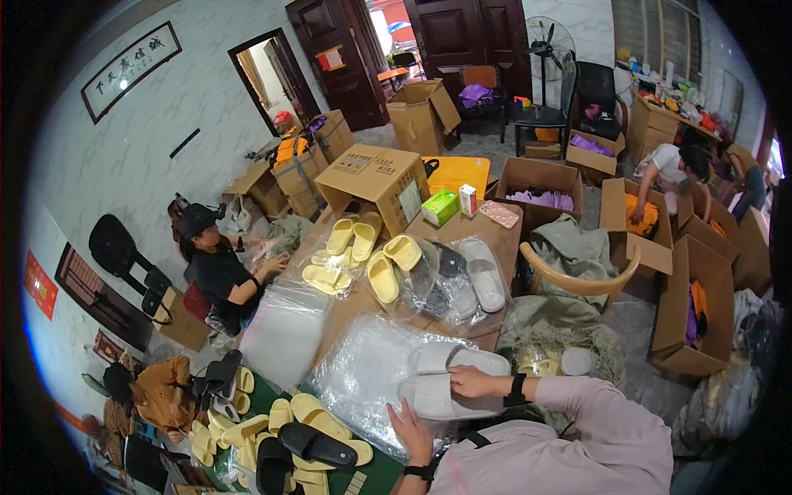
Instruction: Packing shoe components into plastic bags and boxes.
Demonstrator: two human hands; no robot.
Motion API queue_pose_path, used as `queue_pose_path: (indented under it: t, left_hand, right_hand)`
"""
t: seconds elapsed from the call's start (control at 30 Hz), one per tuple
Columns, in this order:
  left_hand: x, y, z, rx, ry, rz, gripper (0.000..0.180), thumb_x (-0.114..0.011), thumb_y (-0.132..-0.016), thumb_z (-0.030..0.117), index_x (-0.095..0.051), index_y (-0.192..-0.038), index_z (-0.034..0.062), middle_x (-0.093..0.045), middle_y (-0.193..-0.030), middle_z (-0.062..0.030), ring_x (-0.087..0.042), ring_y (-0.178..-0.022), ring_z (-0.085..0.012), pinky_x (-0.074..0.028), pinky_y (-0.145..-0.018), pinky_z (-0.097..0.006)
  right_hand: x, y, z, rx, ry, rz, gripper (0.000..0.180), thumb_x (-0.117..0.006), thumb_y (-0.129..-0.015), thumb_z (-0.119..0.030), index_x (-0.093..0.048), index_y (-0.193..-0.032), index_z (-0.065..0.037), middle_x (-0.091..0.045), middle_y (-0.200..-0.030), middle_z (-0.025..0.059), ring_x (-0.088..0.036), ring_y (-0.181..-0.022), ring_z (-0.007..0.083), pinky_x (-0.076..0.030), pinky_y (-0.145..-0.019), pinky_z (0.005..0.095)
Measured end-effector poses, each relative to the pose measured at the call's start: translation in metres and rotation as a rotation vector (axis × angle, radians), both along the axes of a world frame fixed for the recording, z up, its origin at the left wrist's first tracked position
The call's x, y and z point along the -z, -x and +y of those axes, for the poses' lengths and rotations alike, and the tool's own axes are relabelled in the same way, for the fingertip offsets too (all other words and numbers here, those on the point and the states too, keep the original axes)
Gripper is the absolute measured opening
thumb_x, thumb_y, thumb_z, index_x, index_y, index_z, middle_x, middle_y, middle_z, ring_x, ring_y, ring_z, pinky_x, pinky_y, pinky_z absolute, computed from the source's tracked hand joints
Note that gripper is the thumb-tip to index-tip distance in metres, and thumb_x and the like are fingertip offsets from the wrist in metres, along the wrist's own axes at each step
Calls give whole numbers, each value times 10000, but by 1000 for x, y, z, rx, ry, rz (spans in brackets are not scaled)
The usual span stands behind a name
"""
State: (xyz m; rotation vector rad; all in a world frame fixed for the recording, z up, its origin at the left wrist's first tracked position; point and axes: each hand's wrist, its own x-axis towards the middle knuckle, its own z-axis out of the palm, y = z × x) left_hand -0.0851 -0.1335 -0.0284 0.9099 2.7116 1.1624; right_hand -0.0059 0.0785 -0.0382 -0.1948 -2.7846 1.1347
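Note:
A pair of pale grey slide slippers lies side by side on a stack of see-through plastic bags (355,363) at the table's near edge. On the nearer slipper (429,398), my right hand (474,382) has its fingers closed at the strap's opening. The farther slipper (483,361) rests alongside it. My left hand (410,433) is open, fingers stretched out, over the bags by the nearer slipper's toe end. Left of it, several yellow slippers (309,412) and a black slipper (317,445) are heaped on a green surface.
Bagged yellow slippers (382,276) and grey slippers (485,272) lie farther across the table, near a cardboard box (375,186) and a green tissue pack (440,207). A co-worker in black (216,264) sits at the left. A curved wooden chair back (577,283) and open cartons (697,305) stand right.

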Motion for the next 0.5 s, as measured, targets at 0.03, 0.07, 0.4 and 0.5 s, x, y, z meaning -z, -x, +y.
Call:
queue_pose_path:
  t: [0.03, 0.07, 0.4, 0.5]
  left_hand:
    - [-3, -1, 2, 20, -44, -15, 412, -355, -928, 83, -362, -1339, 60, -152, -1405, -276, -187, -1298, -416, -201, -1053, -432]
    - [-8, -2, 3, 29, -67, -65, 421, -355, -928, 88, -344, -1348, 58, -112, -1416, -276, -147, -1314, -419, -180, -1063, -429]
    - [-39, 6, 3, 119, -62, 101, 452, -471, -860, 44, -435, -1307, 108, -24, -1422, -310, -56, -1327, -443, -115, -1073, -451]
    - [-37, 4, 3, 239, -42, 74, 477, -497, -847, 53, -461, -1291, 225, -16, -1414, -327, -40, -1310, -488, -106, -1053, -530]
  right_hand:
    - [-4, 0, -3, 1, 0, -3, 275, -465, -822, -179, -544, -1008, 9, -498, -1178, 233, -484, -1032, 424, -410, -861, 449]
    - [-7, 1, -6, 11, -27, 28, 261, -469, -820, -186, -562, -948, 22, -491, -1186, 234, -489, -1026, 413, -408, -866, 451]
    - [-12, 12, -36, 11, -5, 31, 276, -493, -811, -190, -573, -958, 30, -472, -1154, 234, -477, -992, 418, -396, -855, 460]
    - [2, 17, -38, 166, 166, -9, 294, -494, -823, -179, -556, -1060, -18, -406, -1264, 252, -416, -1108, 429, -351, -946, 445]
